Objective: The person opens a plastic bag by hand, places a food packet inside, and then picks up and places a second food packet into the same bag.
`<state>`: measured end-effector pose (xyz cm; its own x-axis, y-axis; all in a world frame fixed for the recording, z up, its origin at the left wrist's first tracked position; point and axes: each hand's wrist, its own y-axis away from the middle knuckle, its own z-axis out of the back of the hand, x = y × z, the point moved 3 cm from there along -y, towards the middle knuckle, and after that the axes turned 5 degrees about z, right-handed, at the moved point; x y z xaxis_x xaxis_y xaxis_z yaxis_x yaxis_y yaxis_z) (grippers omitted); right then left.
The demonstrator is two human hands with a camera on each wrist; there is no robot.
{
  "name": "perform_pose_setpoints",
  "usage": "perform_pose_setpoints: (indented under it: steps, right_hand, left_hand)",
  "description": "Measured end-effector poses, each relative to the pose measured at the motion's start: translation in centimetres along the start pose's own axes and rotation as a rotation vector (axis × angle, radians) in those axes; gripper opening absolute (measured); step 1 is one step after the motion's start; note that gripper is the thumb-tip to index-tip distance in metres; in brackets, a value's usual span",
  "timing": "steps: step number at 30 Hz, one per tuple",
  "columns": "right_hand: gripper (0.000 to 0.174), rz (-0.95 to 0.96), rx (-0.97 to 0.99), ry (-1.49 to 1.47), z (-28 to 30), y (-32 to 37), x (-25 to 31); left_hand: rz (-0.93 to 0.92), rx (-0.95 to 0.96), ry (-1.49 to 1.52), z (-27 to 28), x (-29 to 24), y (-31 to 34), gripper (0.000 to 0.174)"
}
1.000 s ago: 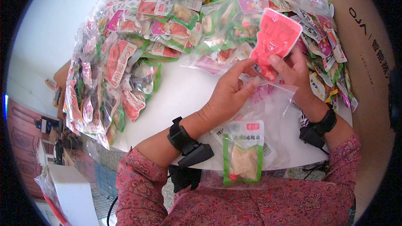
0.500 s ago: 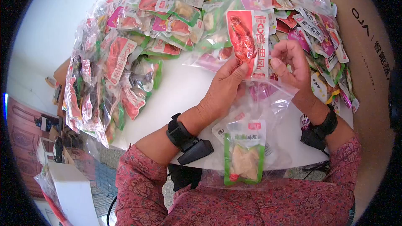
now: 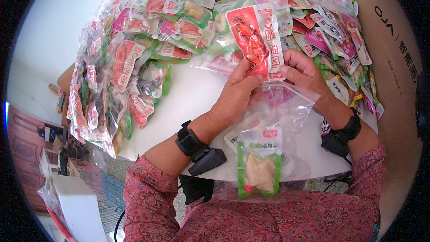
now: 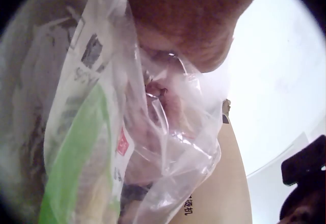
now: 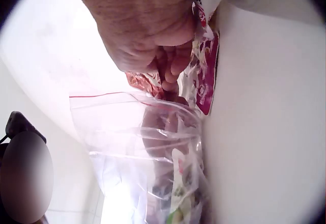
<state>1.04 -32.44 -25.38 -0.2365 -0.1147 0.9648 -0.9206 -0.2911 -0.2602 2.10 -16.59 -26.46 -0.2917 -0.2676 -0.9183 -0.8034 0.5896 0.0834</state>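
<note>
Upright between both hands, a red-and-white food packet (image 3: 253, 40) shows its front with a picture of reddish-brown meat. My left hand (image 3: 235, 94) pinches its lower left part, thumb in front. At its lower right edge, my right hand (image 3: 307, 76) grips with thumb and curled fingers; the right wrist view shows those fingers (image 5: 175, 66) close over the bag's mouth. Below hangs a clear zip bag (image 3: 291, 103), its open mouth right under the packet. Inside the bag's lower part lies a green-edged packet (image 3: 260, 170) of pale meat.
A large heap of similar packets in clear bags (image 3: 130, 67) covers the table's left and back. More packets (image 3: 340, 40) are piled at the right. A tall cardboard box (image 3: 389, 62) stands along the right side. White tabletop (image 3: 192, 98) shows between heap and hands.
The red packet has turned from its plain red back to its printed front and shifted left. My right hand let go, stood apart, then took hold of the packet's right edge again.
</note>
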Motion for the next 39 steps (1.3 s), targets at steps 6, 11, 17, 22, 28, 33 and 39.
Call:
perform_pose_setpoints:
  steps: [6, 11, 17, 22, 28, 33, 39]
  right_hand:
    - [0.016, -0.046, -0.082, -0.073, -0.1, 0.3, 0.4]
    - [0.019, -0.020, -0.078, -0.005, -0.1, 0.1, 0.7]
    - [0.021, 0.048, -0.074, 0.026, -0.1, 0.0, 0.4]
    - [0.021, 0.018, -0.159, 0.104, 0.3, 0.2, 0.7]
    - [0.024, 0.179, -0.302, 0.238, 1.0, -0.1, 1.1]
    - [0.023, 0.189, -0.379, 0.069, 1.0, -0.2, 1.2]
    - [0.025, 0.045, -0.258, -0.033, 0.0, -0.2, 0.1]
  left_hand:
    - [0.034, -0.010, -0.009, -0.1, -0.2, 0.1, 0.040]
    - [-0.012, -0.048, -0.034, 0.1, 0.0, 0.0, 0.035]
    - [-0.036, -0.052, -0.049, 0.1, 0.0, 0.0, 0.034]
    - [-0.060, -0.019, -0.090, -0.2, -0.3, -0.1, 0.033]
    - [0.026, -0.072, -0.062, 0.5, -0.7, 0.2, 0.030]
    - [0.053, -0.148, -0.188, 1.6, -0.2, 0.0, 0.033]
    - [0.074, -0.137, -0.035, 1.6, 0.0, -0.1, 0.029]
